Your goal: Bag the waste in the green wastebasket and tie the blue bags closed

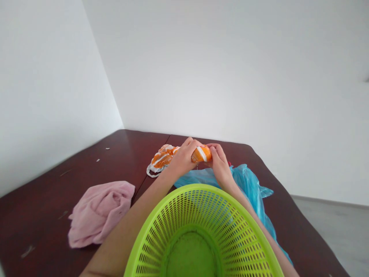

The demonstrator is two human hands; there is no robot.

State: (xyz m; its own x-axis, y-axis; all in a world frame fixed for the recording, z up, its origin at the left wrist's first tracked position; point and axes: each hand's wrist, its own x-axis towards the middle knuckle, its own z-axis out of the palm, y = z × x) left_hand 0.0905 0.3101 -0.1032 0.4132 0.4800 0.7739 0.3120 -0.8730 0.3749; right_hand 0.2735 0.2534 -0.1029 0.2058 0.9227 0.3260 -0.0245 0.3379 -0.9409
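Note:
Both my hands are beyond the green basket, over the dark red table. Between them is a folded orange plastic bag (201, 154) with a white stripe. My left hand (186, 154) is closed around its left end. At its right end, the fingers of my right hand (220, 159) pinch it. Left of my left hand lies a crumpled orange-and-white plastic bag (162, 158) with a white loop handle. A blue plastic bag (250, 184) spreads under and beside my right forearm. The green plastic basket (190, 250) stands between my forearms, nothing inside it.
A crumpled pink cloth (100, 211) rests on the table (86, 165) left of my left forearm. Small white scraps (107, 148) lie farther back. White walls (216, 77) border the table behind and to the left. Pale floor (319, 219) shows at the right.

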